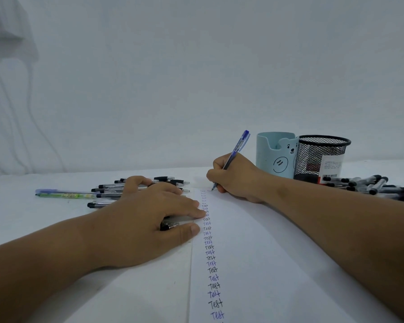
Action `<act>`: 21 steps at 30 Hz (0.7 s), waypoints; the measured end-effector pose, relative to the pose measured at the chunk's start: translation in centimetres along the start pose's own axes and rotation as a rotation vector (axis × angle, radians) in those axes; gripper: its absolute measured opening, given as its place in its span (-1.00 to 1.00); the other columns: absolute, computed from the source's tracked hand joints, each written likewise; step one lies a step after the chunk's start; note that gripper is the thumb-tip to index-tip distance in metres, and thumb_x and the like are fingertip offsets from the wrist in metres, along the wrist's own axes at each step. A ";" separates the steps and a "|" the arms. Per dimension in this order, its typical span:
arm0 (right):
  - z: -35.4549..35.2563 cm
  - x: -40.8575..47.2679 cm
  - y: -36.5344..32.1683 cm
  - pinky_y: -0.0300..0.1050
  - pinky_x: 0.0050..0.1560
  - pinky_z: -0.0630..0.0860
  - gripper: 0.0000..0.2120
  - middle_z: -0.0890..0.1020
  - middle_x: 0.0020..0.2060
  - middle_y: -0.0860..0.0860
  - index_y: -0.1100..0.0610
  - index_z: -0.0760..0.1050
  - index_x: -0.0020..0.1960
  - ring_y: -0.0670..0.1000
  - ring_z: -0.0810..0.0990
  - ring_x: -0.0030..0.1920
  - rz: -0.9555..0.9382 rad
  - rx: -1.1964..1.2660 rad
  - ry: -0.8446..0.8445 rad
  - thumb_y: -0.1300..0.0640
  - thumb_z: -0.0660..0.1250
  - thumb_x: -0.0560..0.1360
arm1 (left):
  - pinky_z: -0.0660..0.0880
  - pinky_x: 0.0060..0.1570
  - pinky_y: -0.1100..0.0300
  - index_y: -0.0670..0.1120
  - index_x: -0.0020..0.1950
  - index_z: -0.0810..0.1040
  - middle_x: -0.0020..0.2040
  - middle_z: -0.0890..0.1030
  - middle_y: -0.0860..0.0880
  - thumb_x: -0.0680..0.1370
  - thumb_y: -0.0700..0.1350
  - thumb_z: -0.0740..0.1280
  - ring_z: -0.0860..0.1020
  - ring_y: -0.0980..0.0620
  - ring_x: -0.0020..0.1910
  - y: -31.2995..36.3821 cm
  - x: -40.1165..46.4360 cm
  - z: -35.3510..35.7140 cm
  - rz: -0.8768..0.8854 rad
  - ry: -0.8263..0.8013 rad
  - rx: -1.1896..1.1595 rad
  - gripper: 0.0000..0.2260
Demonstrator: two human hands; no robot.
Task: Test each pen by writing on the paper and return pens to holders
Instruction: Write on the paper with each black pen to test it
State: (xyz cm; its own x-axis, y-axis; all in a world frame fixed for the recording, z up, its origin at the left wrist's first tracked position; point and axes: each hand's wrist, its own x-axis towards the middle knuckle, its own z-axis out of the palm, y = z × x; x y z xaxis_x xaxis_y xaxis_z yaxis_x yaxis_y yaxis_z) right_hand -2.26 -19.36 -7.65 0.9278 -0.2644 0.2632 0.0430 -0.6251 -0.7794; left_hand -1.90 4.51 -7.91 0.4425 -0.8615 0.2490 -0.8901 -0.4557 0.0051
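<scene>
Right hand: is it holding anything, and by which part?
Yes: the right hand pinches a blue pen low on its barrel near the tip, writing on the paper.

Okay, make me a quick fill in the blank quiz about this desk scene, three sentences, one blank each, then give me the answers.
1. The right hand writes on the paper with a ____-capped pen.
2. The word repeated down the paper is "____".
3. Beside the black mesh holder stands a light blue holder with a ____ face on it.

Answers: blue; Test; bear
</scene>
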 end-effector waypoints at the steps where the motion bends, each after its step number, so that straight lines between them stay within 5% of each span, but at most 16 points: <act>1: 0.1 0.0 0.0 -0.24 -0.47 0.25 -0.69 0.52 -0.48 0.07 0.06 0.29 -0.41 0.02 0.30 -0.47 -0.004 -0.007 -0.002 0.18 0.30 0.46 | -0.18 0.44 0.11 0.45 0.35 0.37 0.31 0.25 0.65 0.43 0.48 -0.11 0.06 0.53 0.42 0.0 0.0 0.0 -0.001 -0.001 0.008 -0.44; 11: 0.3 -0.2 0.4 -0.11 -0.31 0.40 -0.60 0.48 -0.53 -0.03 0.15 0.30 -0.40 0.00 0.41 -0.45 -0.083 0.111 0.128 0.06 0.34 0.53 | -0.21 0.46 0.10 0.45 0.37 0.35 0.28 0.23 0.69 0.42 0.47 -0.15 0.03 0.52 0.42 0.3 -0.1 -0.1 0.004 -0.001 0.030 -0.41; 15: 0.5 -1.0 -0.2 -0.05 -0.35 0.28 -0.51 0.27 -0.51 0.01 0.15 0.16 -0.38 -0.01 0.24 -0.45 -0.192 0.140 0.307 -0.01 0.26 0.61 | -0.22 0.38 0.22 0.37 0.35 0.44 0.33 0.31 0.57 0.42 0.44 -0.14 0.05 0.53 0.39 0.5 0.0 -0.2 0.016 0.032 0.003 -0.38; 21: 0.3 -1.3 -0.4 -0.11 -0.44 0.28 -0.68 0.40 -0.51 0.09 -0.03 0.34 0.05 -0.05 0.28 -0.52 -0.303 -0.023 0.397 -0.28 0.20 0.56 | -0.18 0.36 0.18 0.28 0.30 0.50 0.29 0.46 0.43 0.41 0.42 -0.15 0.17 0.45 0.37 0.5 0.1 0.0 0.032 0.069 -0.001 -0.36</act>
State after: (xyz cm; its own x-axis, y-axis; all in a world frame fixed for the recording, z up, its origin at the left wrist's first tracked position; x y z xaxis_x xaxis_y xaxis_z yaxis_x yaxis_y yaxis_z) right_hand -3.39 -18.58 -7.89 0.6622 -0.3245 0.6754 0.2763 -0.7321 -0.6227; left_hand -2.30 4.18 -7.89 0.4054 -0.8581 0.3152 -0.9037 -0.4282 -0.0034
